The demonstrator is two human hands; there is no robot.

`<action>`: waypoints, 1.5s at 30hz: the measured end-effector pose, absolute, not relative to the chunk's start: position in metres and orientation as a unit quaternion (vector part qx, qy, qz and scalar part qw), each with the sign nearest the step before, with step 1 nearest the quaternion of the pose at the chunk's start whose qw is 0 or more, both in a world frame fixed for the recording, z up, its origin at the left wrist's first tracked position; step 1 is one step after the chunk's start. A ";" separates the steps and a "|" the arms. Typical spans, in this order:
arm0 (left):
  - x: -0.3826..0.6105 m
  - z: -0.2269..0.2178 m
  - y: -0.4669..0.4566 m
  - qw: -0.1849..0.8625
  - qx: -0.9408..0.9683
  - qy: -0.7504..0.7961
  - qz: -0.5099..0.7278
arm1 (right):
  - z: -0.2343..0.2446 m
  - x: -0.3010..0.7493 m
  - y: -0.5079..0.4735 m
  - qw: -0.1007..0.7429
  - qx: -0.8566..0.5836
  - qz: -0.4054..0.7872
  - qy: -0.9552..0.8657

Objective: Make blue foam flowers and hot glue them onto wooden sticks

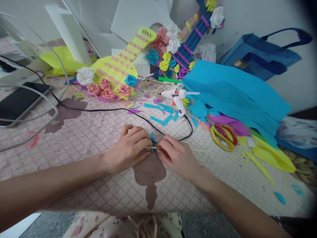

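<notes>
My left hand (130,145) and my right hand (177,155) meet over the pink quilted cloth (94,132). Both are closed around a thin wooden stick (198,150) with a small piece of blue paper (153,139) wound at its left part. The stick's right end pokes out past my right hand. A black cable (99,109) runs just behind my fingers to a white glue gun (177,97), which lies further back among blue paper scraps (160,110).
A yellow paper guitar (119,66) with paper roses and a blue one (190,39) lie at the back. Blue crepe paper (232,89) and a blue bag (262,56) fill the right. Yellow-red scissors (223,134) lie right of my hands. A dark tablet (19,100) sits far left.
</notes>
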State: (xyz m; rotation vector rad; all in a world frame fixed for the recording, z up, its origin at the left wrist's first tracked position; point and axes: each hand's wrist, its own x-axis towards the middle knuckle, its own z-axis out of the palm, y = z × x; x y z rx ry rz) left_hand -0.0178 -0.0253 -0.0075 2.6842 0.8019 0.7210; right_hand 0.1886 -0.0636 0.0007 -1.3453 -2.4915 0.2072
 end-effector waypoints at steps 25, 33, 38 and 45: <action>-0.019 -0.011 -0.025 0.160 0.898 0.327 0.247 | 0.000 0.188 -0.061 0.122 -0.476 0.074 -0.868; -0.012 -0.009 -0.024 0.116 0.910 0.298 0.264 | -0.001 0.188 -0.061 0.130 -0.465 0.084 -0.872; -0.012 -0.008 -0.023 0.106 0.914 0.291 0.263 | 0.001 0.188 -0.060 0.140 -0.452 0.076 -0.878; -0.014 -0.011 -0.022 0.138 0.908 0.299 0.259 | 0.000 0.190 -0.055 0.124 -0.442 0.021 -0.888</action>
